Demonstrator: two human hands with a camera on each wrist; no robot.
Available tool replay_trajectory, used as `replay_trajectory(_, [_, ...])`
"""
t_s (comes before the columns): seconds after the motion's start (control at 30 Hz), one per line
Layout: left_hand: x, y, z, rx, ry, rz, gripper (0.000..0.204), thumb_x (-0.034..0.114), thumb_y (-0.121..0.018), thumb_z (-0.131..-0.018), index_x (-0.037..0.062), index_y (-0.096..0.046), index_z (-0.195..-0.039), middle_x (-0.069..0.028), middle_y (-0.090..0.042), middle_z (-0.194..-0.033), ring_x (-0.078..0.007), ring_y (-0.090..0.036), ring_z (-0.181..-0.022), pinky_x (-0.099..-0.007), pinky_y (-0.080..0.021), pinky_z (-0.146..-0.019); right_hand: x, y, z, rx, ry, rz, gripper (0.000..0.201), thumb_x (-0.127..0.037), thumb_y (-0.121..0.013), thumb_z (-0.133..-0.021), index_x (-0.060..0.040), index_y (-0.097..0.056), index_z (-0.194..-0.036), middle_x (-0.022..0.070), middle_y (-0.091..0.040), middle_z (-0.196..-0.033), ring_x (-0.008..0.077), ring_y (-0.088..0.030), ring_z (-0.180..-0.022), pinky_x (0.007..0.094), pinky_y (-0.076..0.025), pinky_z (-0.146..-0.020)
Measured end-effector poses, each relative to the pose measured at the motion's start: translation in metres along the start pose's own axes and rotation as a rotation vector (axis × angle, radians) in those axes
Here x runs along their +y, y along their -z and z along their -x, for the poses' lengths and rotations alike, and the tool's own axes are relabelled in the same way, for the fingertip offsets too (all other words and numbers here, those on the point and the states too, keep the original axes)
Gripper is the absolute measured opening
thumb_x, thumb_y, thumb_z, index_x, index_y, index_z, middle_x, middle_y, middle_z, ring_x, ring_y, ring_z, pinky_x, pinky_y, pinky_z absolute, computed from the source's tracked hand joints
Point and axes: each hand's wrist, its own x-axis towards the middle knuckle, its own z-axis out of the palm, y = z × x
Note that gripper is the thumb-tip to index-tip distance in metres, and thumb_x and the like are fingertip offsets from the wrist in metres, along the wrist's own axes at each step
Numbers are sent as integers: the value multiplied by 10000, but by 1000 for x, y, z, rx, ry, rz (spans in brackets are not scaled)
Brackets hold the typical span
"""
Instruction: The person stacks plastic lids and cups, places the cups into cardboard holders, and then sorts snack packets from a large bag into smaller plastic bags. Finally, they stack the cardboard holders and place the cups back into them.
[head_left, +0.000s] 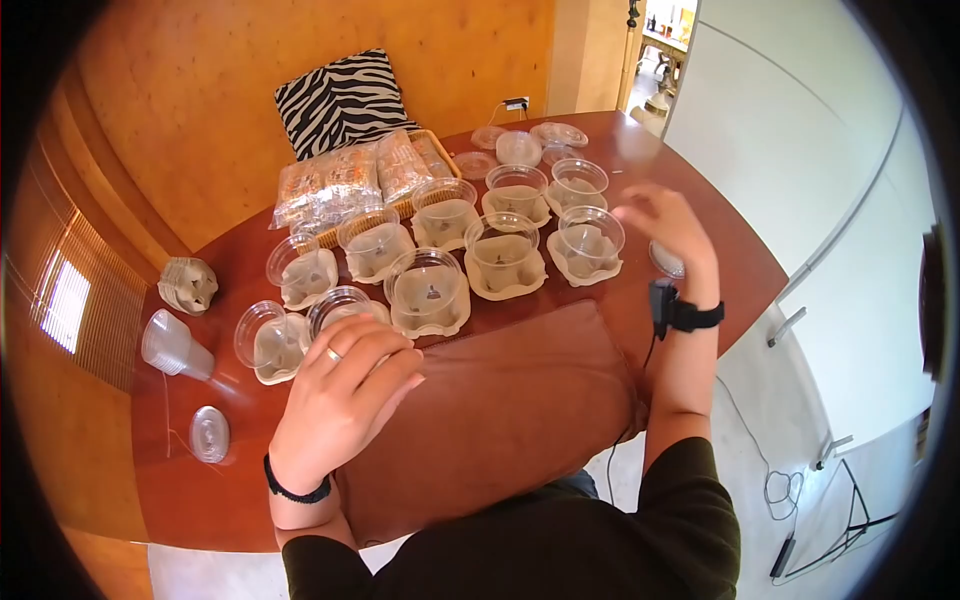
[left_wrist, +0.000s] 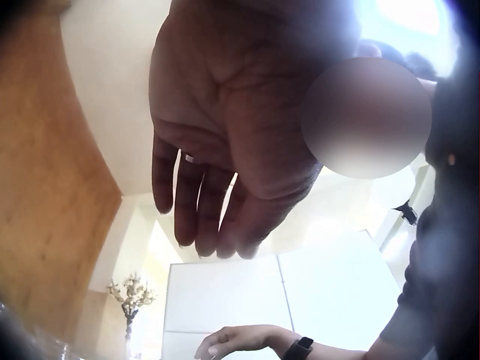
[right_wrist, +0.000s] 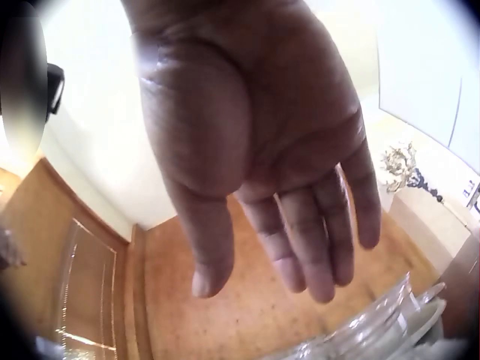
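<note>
Two loose rows of clear plastic cups sit in pulp carriers across the middle of the table. In the head view my left hand hovers over the near left end, overlapping a cup and its carrier. Its fingers extend with slight bends, and the palm seen in the left wrist view holds nothing. My right hand is raised by the right end, beside a cup in its carrier. The right wrist view shows that palm bare, fingers and thumb extended, with clear plastic rims below.
Wrapped packs fill a wicker basket at the back. Clear lids lie at the far edge. At left are stacked carriers, nested cups and a lid. A brown leather-like cover lies in front.
</note>
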Motion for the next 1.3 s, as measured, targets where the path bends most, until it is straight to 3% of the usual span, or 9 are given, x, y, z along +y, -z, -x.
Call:
replay_trajectory(0.17, [0,6,0,1,7,11,238,77,-741,-662,35,-626,-867,-76,-600,-891,-287,-585,-889,-423,-482,-837,85,1,-3,55,-497,458,988,-544,-799,-590,-183,-371,-1403,168,-302,-1478,372,-286,-1352,612,-304,-1001])
replay_trajectory(0.27, [1,8,2,-13,16,11,235,83,-742,-673,38,-627,-872,-75,-596,-893,-282,-586,-886,-413,-485,-830,123,-12,-7,-3,-587,492,1292,-611,-844,-415,-261,-196,-1478,139,-126,-1547,382,-141,-1409,741,-191,-979])
replay_trajectory(0.33, [-1,7,3,-24,9,18,232,87,-744,-680,40,-629,-876,-74,-595,-897,-281,-586,-885,-406,-488,-823,175,-33,8,-112,-618,385,1365,-556,-882,-358,-223,-186,-1483,170,-172,-1526,427,-170,-1384,582,-270,-1069])
replay_trajectory(0.4, [-2,6,4,-36,3,22,229,88,-742,-684,41,-633,-880,-75,-595,-903,-281,-586,-885,-400,-492,-818,153,-30,13,-130,-642,343,1328,-487,-897,-378,-199,-209,-1477,193,-240,-1489,450,-247,-1341,505,-329,-1066])
replay_trajectory(0.7, [-3,10,7,-50,8,14,233,94,-736,-692,35,-631,-891,-79,-593,-908,-286,-586,-884,-389,-494,-796,168,-31,5,-153,-618,352,1102,-419,-760,-555,-201,-195,-1476,216,-320,-1429,509,-328,-1261,523,-374,-1012])
replay_trajectory(0.9, [-5,11,7,-48,20,28,217,107,-729,-710,37,-631,-891,-80,-598,-908,-288,-586,-882,-388,-492,-791,183,-26,0,54,-519,111,1072,-379,-739,-606,-175,-161,-1487,240,-330,-1413,439,-387,-1258,469,-379,-1020])
replay_trajectory(1.13, [-8,3,7,-78,87,100,363,135,-714,-762,56,-569,-1084,-95,-551,-1061,-294,-546,-1020,-375,-457,-873,-13,28,10,35,16,-531,1036,-347,-753,-671,-62,-170,-1479,176,-342,-1427,277,-363,-1307,363,-316,-1055])
replay_trajectory(1.23, [-2,-1,2,45,185,398,649,205,-724,-798,75,-402,-1345,-154,-392,-1342,-333,-426,-1236,-396,-397,-990,-94,21,21,-22,377,-485,1074,-408,-782,-652,-36,-194,-1470,168,-306,-1459,250,-287,-1357,361,-230,-1100])
replay_trajectory(1.3, [-2,-17,4,131,300,967,843,285,-726,-804,92,-202,-1436,-175,-226,-1439,-342,-303,-1323,-414,-341,-1044,-143,7,31,-163,551,-510,1062,-381,-779,-643,1,-210,-1454,167,-284,-1483,287,-252,-1379,383,-192,-1120])
